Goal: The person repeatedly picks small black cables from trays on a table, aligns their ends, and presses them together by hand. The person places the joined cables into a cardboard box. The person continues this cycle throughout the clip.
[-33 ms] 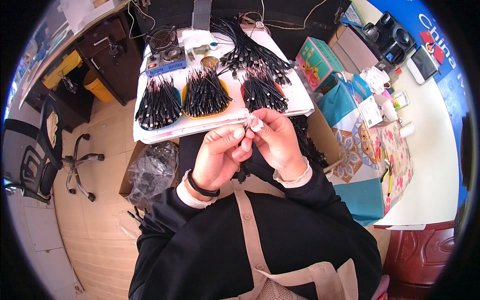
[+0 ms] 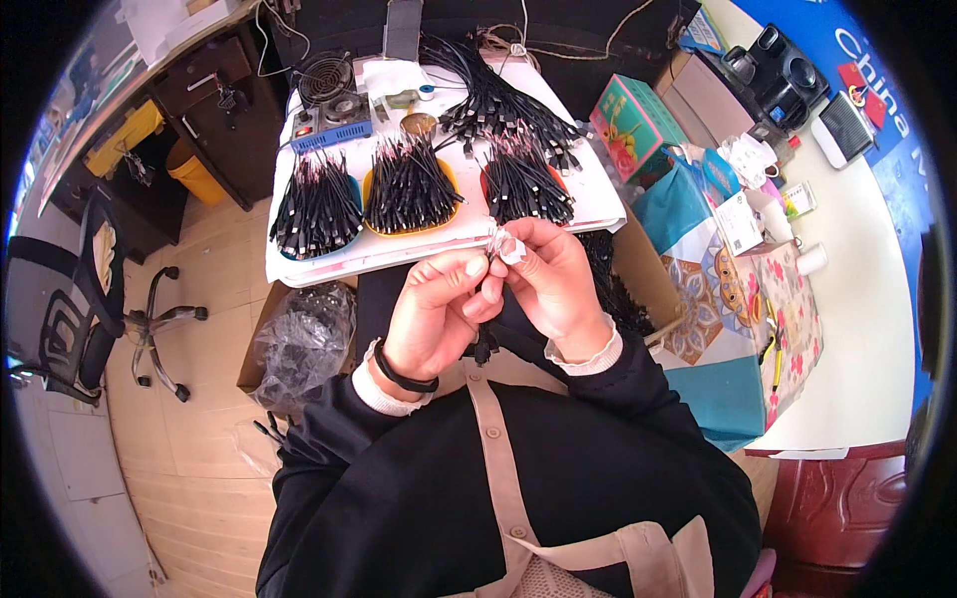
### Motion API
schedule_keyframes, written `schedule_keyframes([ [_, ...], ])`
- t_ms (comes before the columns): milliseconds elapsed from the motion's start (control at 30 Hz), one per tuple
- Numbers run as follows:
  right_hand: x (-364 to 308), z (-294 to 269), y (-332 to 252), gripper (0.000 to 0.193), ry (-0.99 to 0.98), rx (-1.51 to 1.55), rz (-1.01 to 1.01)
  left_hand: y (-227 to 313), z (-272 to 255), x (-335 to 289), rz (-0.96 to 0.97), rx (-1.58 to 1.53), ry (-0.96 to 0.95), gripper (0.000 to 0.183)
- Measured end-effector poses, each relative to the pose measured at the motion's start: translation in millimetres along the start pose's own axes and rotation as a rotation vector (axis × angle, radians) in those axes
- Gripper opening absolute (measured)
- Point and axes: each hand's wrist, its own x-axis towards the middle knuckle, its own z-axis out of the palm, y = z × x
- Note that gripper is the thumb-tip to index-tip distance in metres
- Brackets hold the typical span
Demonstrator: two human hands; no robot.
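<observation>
Both hands meet in front of my chest, just off the near edge of the white table (image 2: 439, 248). In my left hand (image 2: 434, 299), thumb and fingers are closed on a short black cable (image 2: 484, 347), whose lower part hangs below the fingers. Thin wire ends stick up at its top. My right hand (image 2: 558, 284) pinches at those wire ends, its fingertips against the left ones. Something white, like tape, wraps the right thumb tip. Beyond the hands, black cables stand bunched in a blue tray (image 2: 356, 189), a yellow tray (image 2: 409, 228) and a red tray (image 2: 569, 183).
More black cables (image 2: 478, 95) lie loose at the table's back. A blue device with fans (image 2: 344, 132) stands back left. Cardboard boxes flank me below, one with a clear plastic bag (image 2: 309, 334). A patterned cloth-covered surface (image 2: 788, 329) is right; an office chair (image 2: 85, 289) stands left.
</observation>
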Motion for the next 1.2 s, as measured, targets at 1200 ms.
schedule_keyframes([
  [1200, 253, -241, -55, 0.015, 0.384, -1.986, -0.016, 7, -45, 15, 0.048, 0.657, 0.186, 0.017],
])
